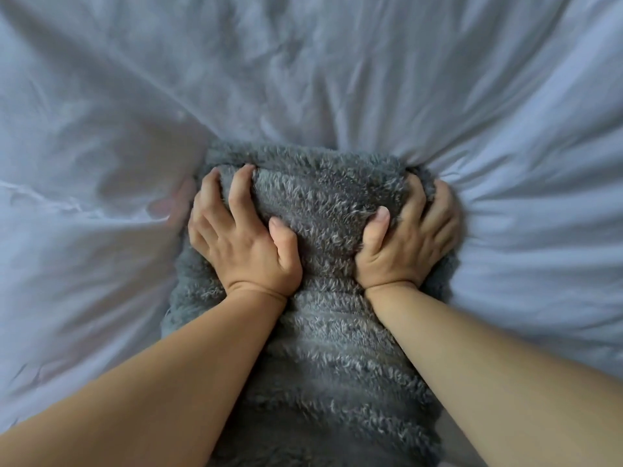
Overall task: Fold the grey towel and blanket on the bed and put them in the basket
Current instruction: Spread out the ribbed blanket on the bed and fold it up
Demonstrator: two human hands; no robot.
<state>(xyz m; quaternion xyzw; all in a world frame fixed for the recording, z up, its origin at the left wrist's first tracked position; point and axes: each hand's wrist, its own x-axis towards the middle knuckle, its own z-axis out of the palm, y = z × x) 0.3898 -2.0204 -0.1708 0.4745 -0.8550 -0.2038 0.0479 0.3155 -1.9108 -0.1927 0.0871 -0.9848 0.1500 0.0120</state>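
Fingers (239,193) curled tight, my left hand (242,241) and right hand (408,241) clutch the grey blanket (323,203) at its far fold, centre frame, its length running back toward me.

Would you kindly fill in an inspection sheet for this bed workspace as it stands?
Surface: white bed sheet, heavily wrinkled.
Job's things: grey fluffy cloth, towel or blanket unclear, bunched at its far end; basket not in view.
Clutter: pinkish blur at the cloth's left edge, unidentifiable.
Grips: left hand and right hand both clutch the cloth's far end, fingers curled.
Cables: nothing seen.
Surroundings: nothing seen beyond the bedding.
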